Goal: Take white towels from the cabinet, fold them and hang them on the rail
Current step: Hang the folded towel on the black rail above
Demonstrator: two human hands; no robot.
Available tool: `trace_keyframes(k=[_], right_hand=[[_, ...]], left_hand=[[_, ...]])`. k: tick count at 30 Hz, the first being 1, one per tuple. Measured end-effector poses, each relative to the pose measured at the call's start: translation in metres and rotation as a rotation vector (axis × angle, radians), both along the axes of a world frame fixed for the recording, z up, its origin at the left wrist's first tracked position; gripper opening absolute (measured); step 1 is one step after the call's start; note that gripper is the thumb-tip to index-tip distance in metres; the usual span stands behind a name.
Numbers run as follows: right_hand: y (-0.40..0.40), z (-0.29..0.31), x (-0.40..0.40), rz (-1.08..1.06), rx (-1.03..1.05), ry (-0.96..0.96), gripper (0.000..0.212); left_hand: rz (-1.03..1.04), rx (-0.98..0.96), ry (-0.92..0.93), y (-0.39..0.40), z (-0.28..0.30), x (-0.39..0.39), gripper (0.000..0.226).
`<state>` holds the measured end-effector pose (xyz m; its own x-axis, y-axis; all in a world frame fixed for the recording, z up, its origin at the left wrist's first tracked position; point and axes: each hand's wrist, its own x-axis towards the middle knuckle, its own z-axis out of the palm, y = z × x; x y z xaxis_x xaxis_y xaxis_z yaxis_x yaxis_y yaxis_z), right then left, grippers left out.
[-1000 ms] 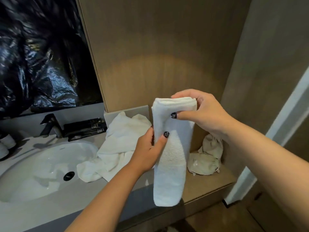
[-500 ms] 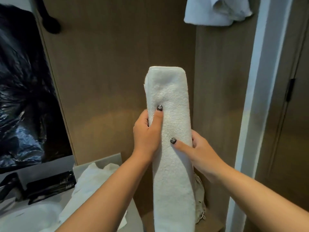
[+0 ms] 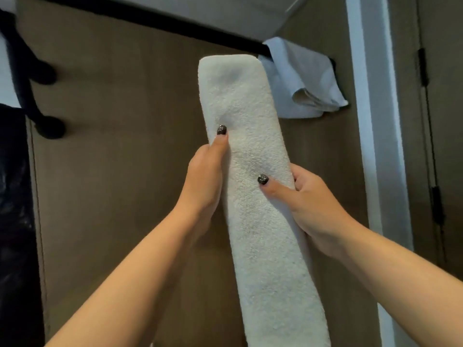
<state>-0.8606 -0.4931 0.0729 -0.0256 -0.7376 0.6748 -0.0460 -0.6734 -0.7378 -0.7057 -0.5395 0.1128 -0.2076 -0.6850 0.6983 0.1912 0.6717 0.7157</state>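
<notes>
A long folded white towel [image 3: 253, 136] stands upright between my hands in front of a brown wooden wall. My left hand [image 3: 205, 176] grips its left edge, thumb pressed on the front. My right hand [image 3: 303, 196] grips the right edge a little lower, thumb across the front. The towel's top end reaches up to the black rail [image 3: 140, 17], which runs across the top of the view. Another white towel [image 3: 305, 78] hangs crumpled over the rail's right end, just right of the held towel's top.
Black round hooks [image 3: 47, 126] stick out of the wall at the left, with black plastic sheeting [image 3: 15, 221] below them. A white door frame [image 3: 375, 121] runs down the right side, a door with hinges [image 3: 423, 68] beyond it.
Both hands have lifted the folded towel from over the sink counter up toward the rail. My right hand slid from the towel's top to its right side. The view tilted upward.
</notes>
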Motion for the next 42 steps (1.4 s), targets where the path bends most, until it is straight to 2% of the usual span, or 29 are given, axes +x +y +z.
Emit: trace_keyframes(k=[5, 8, 12, 14, 16, 21, 28, 36, 40, 42], right_hand=[[-0.045, 0.069, -0.024, -0.026, -0.133, -0.058, 0.031], [-0.065, 0.109, -0.039, -0.028, -0.213, -0.073, 0.028], [-0.087, 0.155, -0.062, -0.078, -0.324, -0.082, 0.016], [-0.098, 0.178, -0.073, -0.108, -0.358, -0.079, 0.019], [-0.108, 0.201, -0.083, -0.098, -0.375, -0.096, 0.017], [-0.136, 0.257, -0.109, -0.042, -0.465, -0.111, 0.014], [-0.172, 0.318, -0.120, -0.007, -0.554, -0.107, 0.012], [-0.203, 0.341, -0.108, -0.291, -0.627, -0.085, 0.057], [-0.213, 0.342, -0.096, -0.439, -0.787, 0.096, 0.068], [-0.217, 0.344, -0.088, -0.504, -0.846, 0.200, 0.065]], left_hand=[[-0.246, 0.100, 0.135, -0.033, 0.032, -0.018, 0.057], [-0.262, 0.060, 0.109, -0.056, 0.047, -0.033, 0.062], [-0.312, -0.109, -0.014, -0.079, 0.059, -0.063, 0.042], [-0.224, -0.148, -0.055, -0.087, 0.065, -0.080, 0.041], [-0.137, -0.127, -0.048, -0.097, 0.072, -0.098, 0.050], [0.114, -0.211, 0.046, -0.117, 0.104, -0.132, 0.037], [0.372, -0.318, 0.130, -0.133, 0.152, -0.146, 0.034], [0.544, -0.366, 0.112, -0.160, 0.168, -0.138, 0.026], [0.671, -0.429, 0.103, -0.180, 0.172, -0.125, 0.026], [0.726, -0.459, 0.109, -0.187, 0.172, -0.119, 0.026]])
